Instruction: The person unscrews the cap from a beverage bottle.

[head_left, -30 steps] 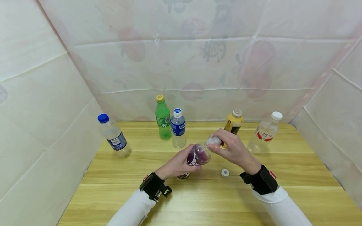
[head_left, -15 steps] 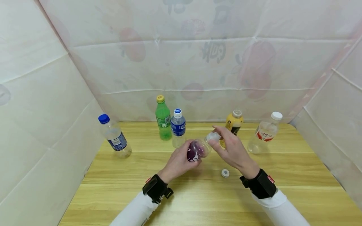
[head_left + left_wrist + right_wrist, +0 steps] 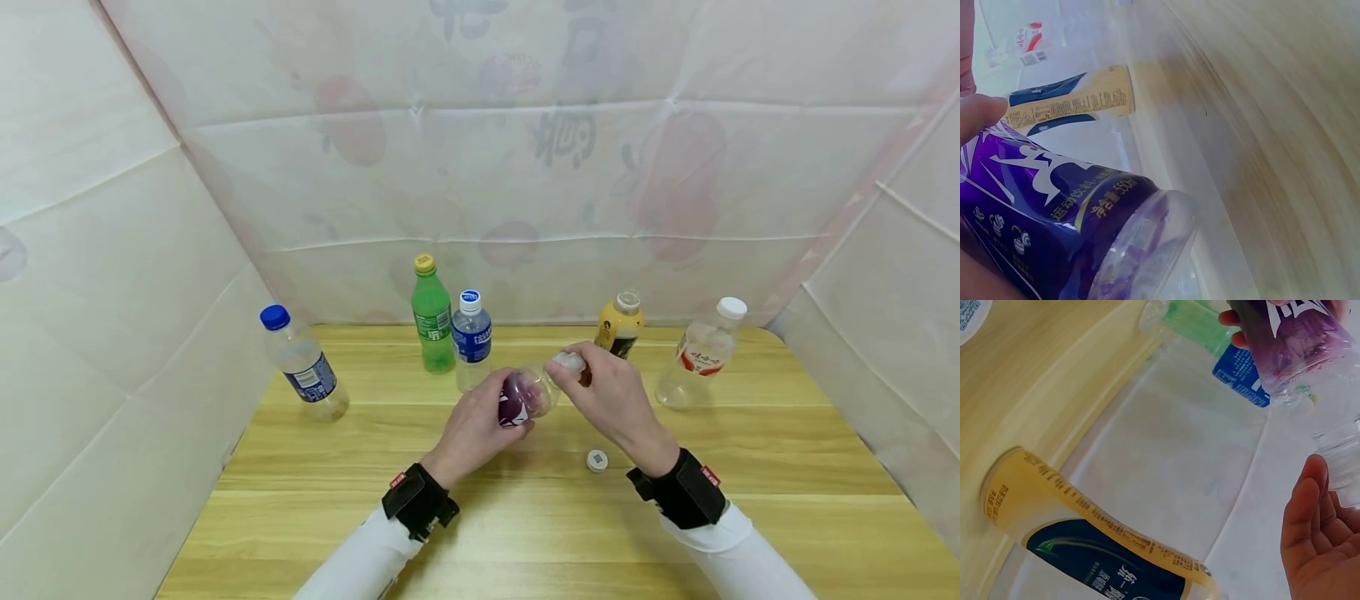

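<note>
A clear bottle with a purple label (image 3: 514,402) is tilted toward the right above the table. My left hand (image 3: 474,427) grips it round the label; the label's lower part also fills the left wrist view. At its neck, the thumb and fingers of my right hand (image 3: 611,398) pinch a translucent white cap (image 3: 572,363). In the right wrist view the ribbed cap (image 3: 1344,465) sits at the bottle's mouth, between thumb and fingers. A small white cap (image 3: 597,460) lies on the table below the right hand.
Behind the hands stand a green bottle (image 3: 432,321), a blue-labelled bottle (image 3: 472,342) and an uncapped yellow bottle (image 3: 621,325). A blue-capped bottle (image 3: 306,367) is at left, a white-capped one (image 3: 702,358) at right. Fabric walls surround the wooden table (image 3: 525,533).
The bottle and left hand have shifted slightly up and tipped further over. The right hand's fingers have loosened and then closed again round the cap. The standing bottles have stayed put.
</note>
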Tool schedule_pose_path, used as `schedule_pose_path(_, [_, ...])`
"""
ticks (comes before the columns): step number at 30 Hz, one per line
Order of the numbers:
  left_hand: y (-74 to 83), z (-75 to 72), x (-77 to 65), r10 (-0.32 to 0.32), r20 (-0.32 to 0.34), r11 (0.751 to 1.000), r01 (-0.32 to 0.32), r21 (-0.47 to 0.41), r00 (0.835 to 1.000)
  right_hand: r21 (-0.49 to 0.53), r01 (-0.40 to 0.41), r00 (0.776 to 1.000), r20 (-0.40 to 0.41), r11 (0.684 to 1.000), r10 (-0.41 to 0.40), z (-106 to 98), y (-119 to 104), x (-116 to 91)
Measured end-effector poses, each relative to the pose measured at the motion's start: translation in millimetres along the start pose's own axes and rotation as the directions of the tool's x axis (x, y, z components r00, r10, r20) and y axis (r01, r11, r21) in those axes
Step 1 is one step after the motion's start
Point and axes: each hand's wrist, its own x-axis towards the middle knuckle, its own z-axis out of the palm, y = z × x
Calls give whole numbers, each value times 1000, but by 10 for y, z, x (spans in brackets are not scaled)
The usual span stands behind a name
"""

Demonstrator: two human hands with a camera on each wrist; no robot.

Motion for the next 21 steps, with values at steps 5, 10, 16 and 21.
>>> schedule_pose_path(5, [-7, -4, -1, 19, 19, 1000, -19, -6, 1000, 15, 28, 1000, -2, 1000, -28, -5, -4, 4])
schedule_pose_path(10, [-17, -9, 5, 20, 43, 1000, -19, -12, 999, 28, 52, 999, 7, 998, -52, -17, -3, -1])
schedule_pose_path(16, [-14, -25, 4, 3, 77, 1000, -1, -28, 997, 46, 77, 997, 22, 996, -78, -25, 12, -2])
schedule_pose_path(21, [-3, -29, 4, -7, 89, 999, 10, -40, 996, 64, 92, 995, 34, 994, -94, -40, 26, -7])
